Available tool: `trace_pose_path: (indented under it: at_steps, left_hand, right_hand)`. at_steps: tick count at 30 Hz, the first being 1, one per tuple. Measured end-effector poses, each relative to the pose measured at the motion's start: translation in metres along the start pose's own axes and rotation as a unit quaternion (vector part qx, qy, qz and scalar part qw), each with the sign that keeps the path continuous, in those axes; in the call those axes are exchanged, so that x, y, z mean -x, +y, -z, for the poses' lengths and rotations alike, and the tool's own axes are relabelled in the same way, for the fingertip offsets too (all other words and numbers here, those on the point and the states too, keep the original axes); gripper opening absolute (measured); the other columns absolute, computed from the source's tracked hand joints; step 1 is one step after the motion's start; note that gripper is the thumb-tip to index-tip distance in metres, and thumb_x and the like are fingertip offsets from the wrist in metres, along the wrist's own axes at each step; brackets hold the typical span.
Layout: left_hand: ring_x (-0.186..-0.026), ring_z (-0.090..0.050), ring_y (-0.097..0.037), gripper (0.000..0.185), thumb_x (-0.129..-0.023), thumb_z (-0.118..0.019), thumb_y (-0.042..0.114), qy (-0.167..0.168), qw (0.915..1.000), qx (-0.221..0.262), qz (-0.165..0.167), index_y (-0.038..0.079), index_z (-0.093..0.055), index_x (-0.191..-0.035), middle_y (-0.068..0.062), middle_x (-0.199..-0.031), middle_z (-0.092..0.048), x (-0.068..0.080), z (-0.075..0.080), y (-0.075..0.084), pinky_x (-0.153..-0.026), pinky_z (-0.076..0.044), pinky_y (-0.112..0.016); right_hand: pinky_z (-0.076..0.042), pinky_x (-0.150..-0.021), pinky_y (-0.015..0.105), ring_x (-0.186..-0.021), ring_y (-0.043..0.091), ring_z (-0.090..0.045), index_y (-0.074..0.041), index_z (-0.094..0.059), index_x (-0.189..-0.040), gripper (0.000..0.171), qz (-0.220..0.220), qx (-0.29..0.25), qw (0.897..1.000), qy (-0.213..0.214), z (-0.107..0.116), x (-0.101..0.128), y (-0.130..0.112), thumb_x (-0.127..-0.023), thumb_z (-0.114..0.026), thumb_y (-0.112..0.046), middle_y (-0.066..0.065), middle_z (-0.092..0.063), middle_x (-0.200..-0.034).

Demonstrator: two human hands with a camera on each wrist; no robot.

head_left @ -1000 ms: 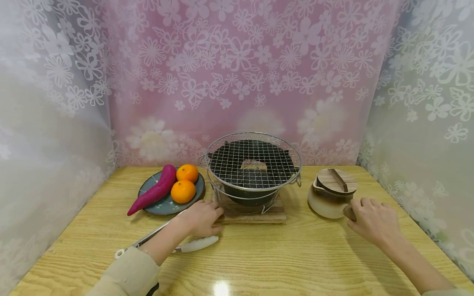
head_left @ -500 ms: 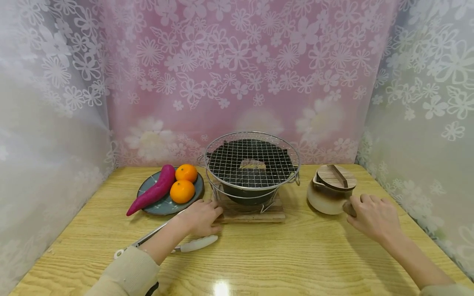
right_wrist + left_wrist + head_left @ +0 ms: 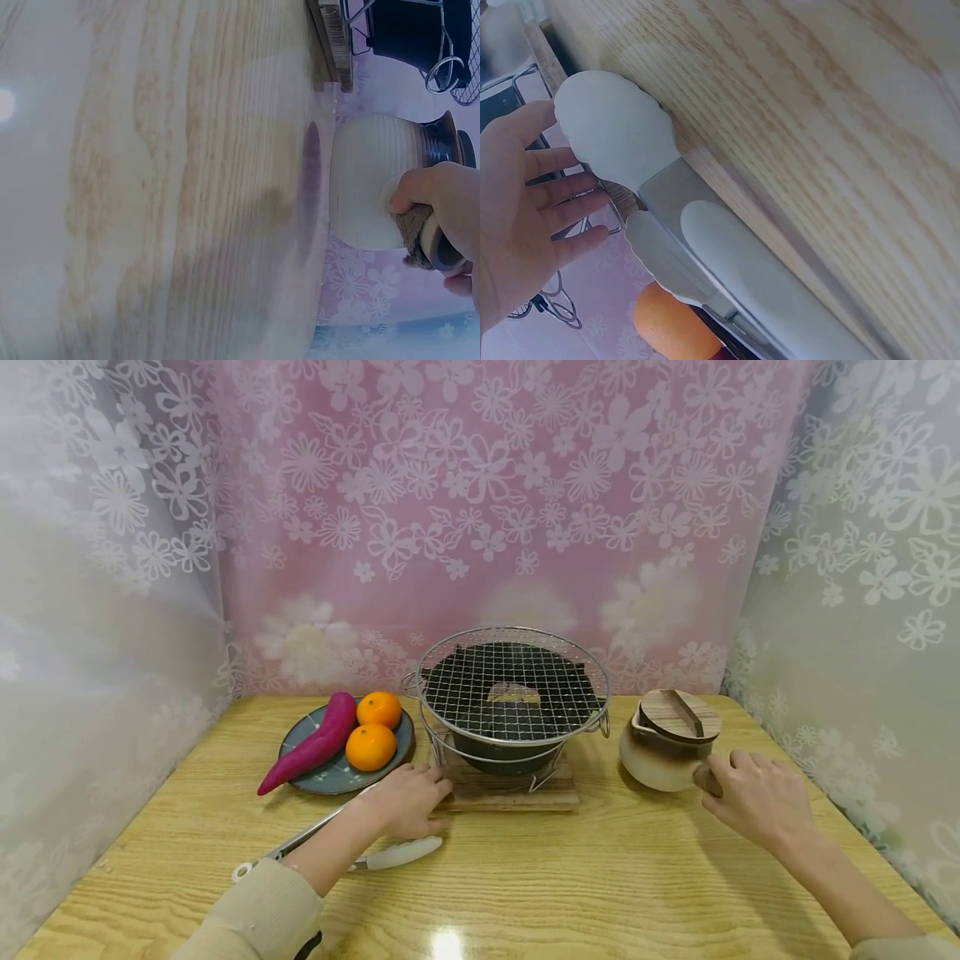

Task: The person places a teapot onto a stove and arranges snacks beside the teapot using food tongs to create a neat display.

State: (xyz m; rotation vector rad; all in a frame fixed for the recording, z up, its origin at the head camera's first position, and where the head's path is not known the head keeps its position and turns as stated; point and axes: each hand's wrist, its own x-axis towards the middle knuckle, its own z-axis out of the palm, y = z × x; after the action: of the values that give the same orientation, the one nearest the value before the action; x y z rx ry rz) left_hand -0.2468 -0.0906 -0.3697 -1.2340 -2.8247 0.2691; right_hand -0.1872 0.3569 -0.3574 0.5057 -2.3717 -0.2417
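My right hand (image 3: 761, 797) grips the cord-wrapped side handle (image 3: 415, 225) of a cream-and-brown ceramic pot (image 3: 656, 764). A round wooden lid (image 3: 663, 717) covers the pot's top. In the right wrist view the pot (image 3: 371, 176) hangs just above the table, its shadow apart from its base. My left hand (image 3: 408, 797) is by the left front corner of a wooden board (image 3: 517, 799), fingers loosely extended and holding nothing. Metal tongs with white tips (image 3: 401, 855) lie beneath that forearm; in the left wrist view one tong tip (image 3: 615, 127) is close to the fingers.
On the board stands a black stove (image 3: 487, 752) with a round wire grill (image 3: 517, 702) over it. A blue plate (image 3: 330, 781) at the left bears a purple sweet potato (image 3: 318, 747) and two oranges (image 3: 371, 747). Flowered curtains (image 3: 487, 527) enclose the back and sides.
The pot has risen slightly and shifted a little left in my right hand's grip. My left hand stays in place.
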Motion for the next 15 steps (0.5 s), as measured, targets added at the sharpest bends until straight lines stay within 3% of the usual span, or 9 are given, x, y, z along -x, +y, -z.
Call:
trace_pose_path:
  at_steps: [15]
  left_hand:
    - [-0.095,-0.055,-0.022,0.037,-0.085,-0.059,0.045,0.004,1.0,-0.006,-0.001,0.014,-0.06,-0.104,-0.004,-0.102,-0.057,0.001,-0.001,0.001,-0.079,-0.043,-0.037]
  right_hand:
    - [-0.024,-0.036,0.03,-0.042,0.016,-0.034,-0.01,-0.045,-0.066,0.029,-0.012,-0.002,1.0,0.012,0.011,-0.01,0.009,-0.056,-0.07,-0.02,0.001,-0.036,-0.056]
